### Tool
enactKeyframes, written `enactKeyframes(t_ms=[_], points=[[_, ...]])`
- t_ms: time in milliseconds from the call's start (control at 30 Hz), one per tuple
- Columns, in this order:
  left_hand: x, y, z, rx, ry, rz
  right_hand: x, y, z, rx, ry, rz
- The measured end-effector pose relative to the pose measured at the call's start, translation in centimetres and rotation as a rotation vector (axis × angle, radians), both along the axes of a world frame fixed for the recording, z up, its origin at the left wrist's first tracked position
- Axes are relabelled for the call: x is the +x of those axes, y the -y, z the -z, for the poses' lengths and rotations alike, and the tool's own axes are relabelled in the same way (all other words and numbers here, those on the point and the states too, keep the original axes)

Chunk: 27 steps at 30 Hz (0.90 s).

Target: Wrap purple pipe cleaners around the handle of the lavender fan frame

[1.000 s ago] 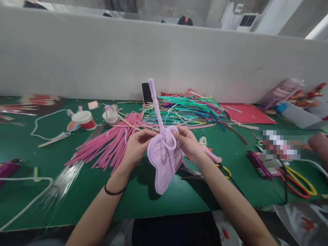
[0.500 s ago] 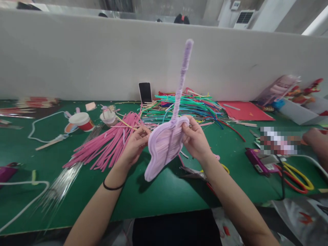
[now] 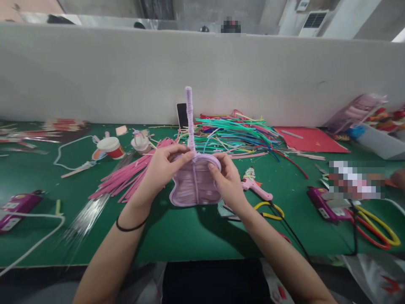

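A pale purple pipe-cleaner craft piece (image 3: pixel 207 185) hangs above the table between my hands. It has a flat, wavy-edged body with a central rib and a long fuzzy stem (image 3: pixel 190 114) pointing up. My left hand (image 3: pixel 167 164) pinches the top left of the body, at the foot of the stem. My right hand (image 3: pixel 225 175) grips its upper right edge between thumb and fingers. Below and beside my right hand lie yellow-handled scissors (image 3: pixel 268 210), partly hidden by my wrist. A pink glue gun (image 3: pixel 257 188) lies right of that hand.
Pink pipe cleaners (image 3: pixel 126 179) fan out at left, beside clear wrapped strips (image 3: pixel 87 215). Behind is a heap of coloured pipe cleaners (image 3: pixel 237 128). A paper cup (image 3: pixel 110 147), a phone (image 3: pixel 182 114), a red sheet (image 3: pixel 316 139) and a purple power box (image 3: pixel 322 204) stand around. Another person's hand (image 3: pixel 399 177) shows at far right.
The craft piece has turned to face me more squarely, its stem now more upright and lower. My left hand has moved from the left edge to the stem's foot.
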State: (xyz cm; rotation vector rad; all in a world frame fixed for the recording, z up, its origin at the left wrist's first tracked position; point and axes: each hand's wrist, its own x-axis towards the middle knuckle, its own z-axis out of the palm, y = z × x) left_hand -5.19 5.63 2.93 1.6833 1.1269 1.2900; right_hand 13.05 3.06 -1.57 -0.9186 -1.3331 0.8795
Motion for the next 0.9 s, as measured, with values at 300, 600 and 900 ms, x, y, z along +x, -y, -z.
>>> enactKeyframes(t_ms=[300,600,900], points=[[0.7,0.9,0.8,-0.04,0.01,-0.026,0.4,0.8,-1.1,-0.076,0.139,-0.007],[0.7,3.1,1.0,0.106,-0.012,-0.173,-1.6,4.0,-1.2,0.205,0.349,-0.047],[-1.2,5.7,2.9,-0.199,0.125,-0.144,-2.2,3.7,0.3,0.361,0.419,-0.096]])
